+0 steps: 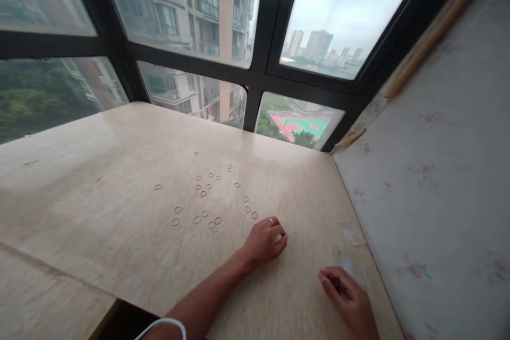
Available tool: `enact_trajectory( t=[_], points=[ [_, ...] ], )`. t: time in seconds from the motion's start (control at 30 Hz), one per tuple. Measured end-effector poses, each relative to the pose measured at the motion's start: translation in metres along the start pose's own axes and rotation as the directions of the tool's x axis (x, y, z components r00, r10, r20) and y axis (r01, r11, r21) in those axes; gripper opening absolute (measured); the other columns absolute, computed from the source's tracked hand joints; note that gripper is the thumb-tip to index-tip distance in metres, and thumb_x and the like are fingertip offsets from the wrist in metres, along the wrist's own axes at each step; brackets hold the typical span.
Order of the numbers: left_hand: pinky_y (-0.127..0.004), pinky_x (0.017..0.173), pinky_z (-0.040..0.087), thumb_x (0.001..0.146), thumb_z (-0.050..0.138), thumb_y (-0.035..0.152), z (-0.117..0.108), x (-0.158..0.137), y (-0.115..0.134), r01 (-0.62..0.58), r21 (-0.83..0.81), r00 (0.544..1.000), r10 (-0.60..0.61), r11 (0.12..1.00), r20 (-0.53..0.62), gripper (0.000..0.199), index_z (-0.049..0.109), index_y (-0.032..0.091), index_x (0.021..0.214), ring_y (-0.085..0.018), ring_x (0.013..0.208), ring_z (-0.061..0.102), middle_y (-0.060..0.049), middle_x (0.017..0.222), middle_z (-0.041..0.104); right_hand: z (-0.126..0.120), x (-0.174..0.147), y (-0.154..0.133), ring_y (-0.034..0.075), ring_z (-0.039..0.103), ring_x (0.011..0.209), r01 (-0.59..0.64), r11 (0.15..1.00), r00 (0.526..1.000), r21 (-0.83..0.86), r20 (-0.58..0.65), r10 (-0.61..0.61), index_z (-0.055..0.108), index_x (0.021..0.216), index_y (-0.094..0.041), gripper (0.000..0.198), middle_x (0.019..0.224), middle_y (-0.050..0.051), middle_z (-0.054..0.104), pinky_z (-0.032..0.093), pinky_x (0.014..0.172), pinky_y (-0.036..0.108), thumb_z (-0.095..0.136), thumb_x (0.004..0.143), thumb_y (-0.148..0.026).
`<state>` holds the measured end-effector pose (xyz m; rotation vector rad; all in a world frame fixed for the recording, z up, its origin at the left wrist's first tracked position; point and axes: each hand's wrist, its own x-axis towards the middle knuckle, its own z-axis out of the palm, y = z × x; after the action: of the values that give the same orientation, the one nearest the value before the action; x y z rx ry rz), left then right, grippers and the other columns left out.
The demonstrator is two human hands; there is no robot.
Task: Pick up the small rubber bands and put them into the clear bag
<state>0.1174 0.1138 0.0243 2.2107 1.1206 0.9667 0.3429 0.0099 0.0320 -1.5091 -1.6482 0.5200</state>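
Several small thin rings point(177, 210), perhaps elastic bands, lie scattered over the pale marble-patterned surface point(99, 180). Most look grey or greenish; a red ring point(218, 220) overlaps a green one. My left hand point(264, 240) rests on the surface with curled fingers and wears a finger ring point(271, 220). Just beyond its knuckles lies a purplish ring point(254, 215), apart from the hand. Lower right, my right hand point(348, 295) has thumb and fingertips pinched together. Anything inside either hand is too small or hidden to make out.
Two transparent plastic packets point(351, 235) lie by the flowered wall point(430, 170) on the right. Dark-framed windows point(255, 74) border the far edge. A dark opening point(123, 321) breaks the near edge, with a white cord point(169, 321) at my left forearm.
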Motion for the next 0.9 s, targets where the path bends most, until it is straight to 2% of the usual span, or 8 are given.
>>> enact_trajectory(
  t=[0.13, 0.23, 0.3, 0.4, 0.47, 0.6, 0.77, 0.9],
  points=[
    [-0.030, 0.078, 0.048, 0.079, 0.060, 0.022, -0.003, 0.001, -0.004, 0.060, -0.118, 0.998, -0.060, 0.991, 0.009, 0.010, 0.069, 0.018, 0.082, -0.017, 0.082, 0.059, -0.006, 0.095, 0.063, 0.020, 0.037, -0.036, 0.015, 0.059, 0.060, 0.055, 0.997, 0.993, 0.055, 0.101, -0.060, 0.065, 0.077, -0.021, 0.018, 0.070, 0.002, 0.062, 0.049, 0.055, 0.023, 0.061, 0.086, -0.037],
    [-0.033, 0.086, 0.048, 0.069, 0.060, 0.012, -0.006, 0.000, -0.005, 0.045, -0.233, 0.998, -0.035, 0.971, 0.047, 0.063, 0.051, 0.023, 0.130, -0.017, 0.091, 0.058, -0.008, 0.126, 0.053, 0.036, 0.076, -0.057, 0.013, 0.057, 0.059, 0.090, 0.985, 0.989, 0.147, 0.101, -0.106, 0.065, 0.081, -0.021, 0.015, 0.073, 0.001, 0.061, 0.048, 0.055, 0.024, 0.063, 0.085, -0.035],
    [-0.035, 0.090, 0.048, 0.067, 0.059, 0.011, -0.007, 0.000, -0.005, 0.018, -0.252, 0.996, 0.006, 0.967, 0.092, 0.078, 0.038, 0.023, 0.141, -0.019, 0.098, 0.057, -0.010, 0.133, 0.048, 0.048, 0.107, -0.068, 0.012, 0.057, 0.057, 0.100, 0.971, 0.992, 0.218, 0.056, -0.115, 0.065, 0.084, -0.020, 0.015, 0.073, 0.000, 0.061, 0.049, 0.055, 0.024, 0.065, 0.084, -0.035],
    [-0.038, 0.092, 0.046, 0.070, 0.058, 0.014, -0.005, -0.001, -0.004, -0.030, -0.176, 0.985, 0.059, 0.984, 0.162, 0.058, 0.055, 0.020, 0.128, -0.023, 0.103, 0.057, -0.011, 0.125, 0.056, 0.069, 0.157, -0.084, 0.012, 0.056, 0.055, 0.136, 0.961, 0.991, 0.239, -0.023, -0.134, 0.064, 0.085, -0.019, 0.019, 0.067, -0.002, 0.060, 0.049, 0.052, 0.024, 0.067, 0.082, -0.037],
    [-0.039, 0.090, 0.046, 0.073, 0.057, 0.014, -0.001, -0.001, -0.004, -0.064, -0.109, 0.977, 0.084, 0.992, 0.195, 0.045, 0.063, 0.019, 0.117, -0.024, 0.100, 0.058, -0.010, 0.117, 0.062, 0.088, 0.191, -0.096, 0.012, 0.057, 0.056, 0.196, 0.960, 0.979, 0.197, 0.022, -0.204, 0.063, 0.085, -0.018, 0.021, 0.070, -0.001, 0.061, 0.049, 0.053, 0.024, 0.064, 0.083, -0.039],
    [-0.038, 0.084, 0.046, 0.076, 0.054, 0.013, 0.010, 0.002, -0.008, -0.093, -0.026, 0.975, 0.096, 0.995, 0.200, 0.035, 0.069, 0.018, 0.107, -0.025, 0.093, 0.061, -0.010, 0.100, 0.068, 0.141, 0.252, -0.116, 0.013, 0.061, 0.065, 0.391, 0.905, 0.882, -0.166, 0.349, -0.316, 0.062, 0.102, -0.015, 0.022, 0.088, 0.006, 0.066, 0.050, 0.063, 0.025, 0.048, 0.089, -0.026],
    [-0.034, 0.080, 0.047, 0.076, 0.054, 0.014, 0.018, 0.004, -0.013, -0.060, -0.026, 0.984, 0.064, 0.998, 0.168, 0.033, 0.070, 0.017, 0.104, -0.023, 0.086, 0.062, -0.010, 0.097, 0.069, 0.211, 0.302, -0.125, 0.015, 0.062, 0.078, 0.530, 0.790, 0.771, -0.308, 0.563, -0.298, 0.067, 0.103, -0.015, 0.024, 0.094, 0.006, 0.069, 0.046, 0.076, 0.026, 0.055, 0.082, -0.015],
    [-0.035, 0.078, 0.047, 0.076, 0.054, 0.015, 0.021, 0.004, -0.016, -0.069, -0.040, 0.987, 0.074, 0.997, 0.143, 0.032, 0.070, 0.018, 0.103, -0.023, 0.083, 0.063, -0.009, 0.092, 0.069, 0.245, 0.320, -0.123, 0.019, 0.061, 0.091, 0.651, 0.654, 0.667, -0.385, 0.701, -0.251, 0.069, 0.101, -0.018, 0.021, 0.100, 0.008, 0.068, 0.043, 0.076, 0.027, 0.056, 0.085, -0.018]
  ],
)
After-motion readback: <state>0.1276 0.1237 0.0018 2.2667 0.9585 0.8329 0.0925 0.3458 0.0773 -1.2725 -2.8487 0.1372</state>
